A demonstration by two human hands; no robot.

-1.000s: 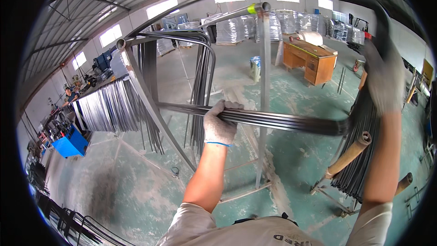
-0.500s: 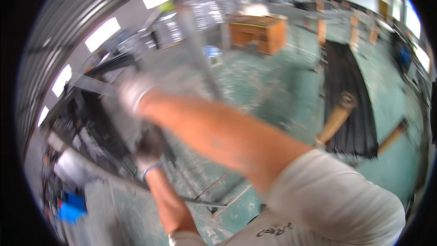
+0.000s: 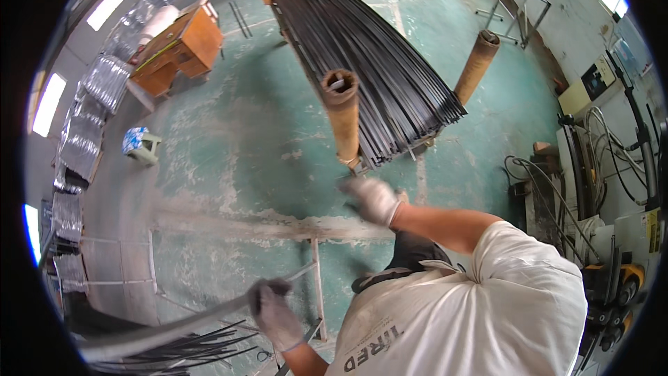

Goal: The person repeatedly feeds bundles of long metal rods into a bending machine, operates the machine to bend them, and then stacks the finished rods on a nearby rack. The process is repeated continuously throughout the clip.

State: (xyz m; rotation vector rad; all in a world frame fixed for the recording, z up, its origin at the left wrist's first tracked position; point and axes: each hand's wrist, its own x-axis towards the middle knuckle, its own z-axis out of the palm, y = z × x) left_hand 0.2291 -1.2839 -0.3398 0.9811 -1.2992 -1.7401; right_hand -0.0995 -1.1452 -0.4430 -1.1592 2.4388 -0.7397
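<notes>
My left hand, in a pale glove with dark fingers, is closed around a long grey strip at the lower middle. The strip runs off to the lower left, blurred, and its other end pokes out past the hand. My right hand, also gloved, is stretched out in front of my body with nothing seen in it; its fingers are slightly smeared and look apart. Just beyond it stands a brown cardboard tube. Behind the tube lies a wide stack of long black strips on a low rack.
A second cardboard tube stands at the stack's right corner. More thin black strips lie at lower left beside a metal frame. Farther left are a stool and a wooden desk. Machinery with cables lines the right wall.
My view has swung right, toward the black stack. My right hand has come away from the left side and now reaches out ahead; the left hand is lower, on the strip.
</notes>
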